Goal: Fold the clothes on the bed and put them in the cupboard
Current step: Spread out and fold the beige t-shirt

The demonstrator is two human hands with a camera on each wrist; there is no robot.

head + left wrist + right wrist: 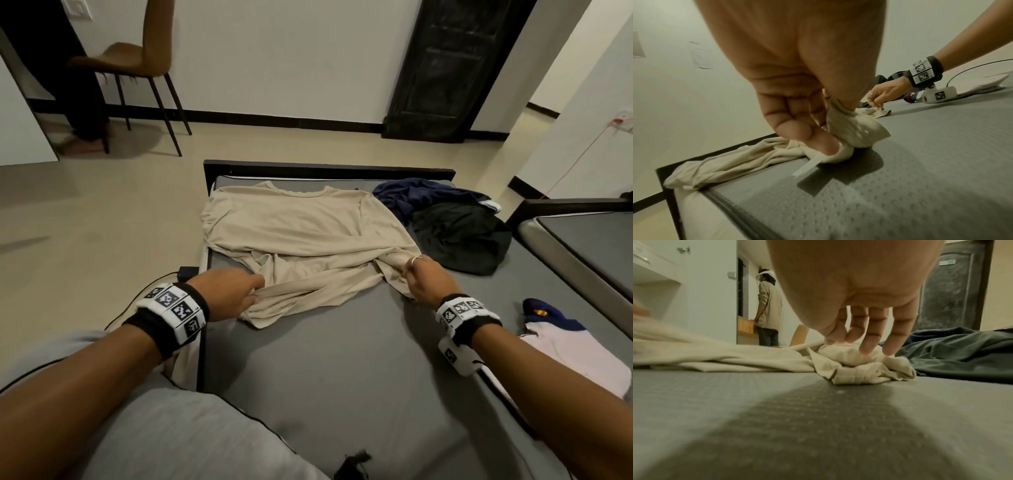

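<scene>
Two hands on beige long-sleeved cotton shirt (301,233) | left hand (229,294) pinches hem corner | right hand (424,281) pinches opposite corner, likely spreading it flat by grey mattress (342,359) left edge.

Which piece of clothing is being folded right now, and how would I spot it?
Look at the grey bed in the middle of the room. Spread across its far half lies a beige long-sleeved shirt, with the left hand and right hand pinching its near edge. It is the only pale, flattened garment; the dark clothes beside it are crumpled.
</scene>
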